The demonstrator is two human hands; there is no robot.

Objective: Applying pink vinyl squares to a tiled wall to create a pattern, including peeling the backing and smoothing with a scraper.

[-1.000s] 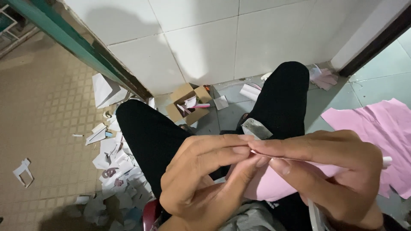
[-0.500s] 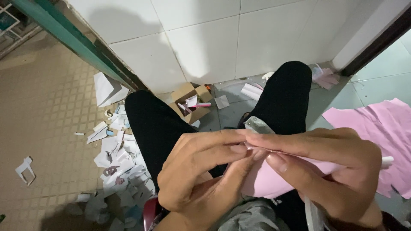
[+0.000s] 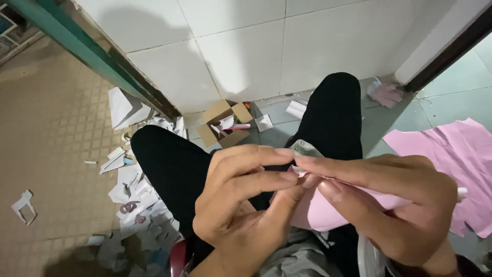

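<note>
Seen from above, a seated person's left hand (image 3: 241,200) and right hand (image 3: 389,205) meet over black-trousered knees, fingertips pinching the folded edge of a soft pink sheet of paper (image 3: 320,213) held between them. On the tiled floor (image 3: 441,105) to the right lie larger pink paper sheets (image 3: 456,154). Ahead, near the white wall, sits a small open cardboard box (image 3: 223,123), with white paper scraps (image 3: 133,184) scattered left.
</note>
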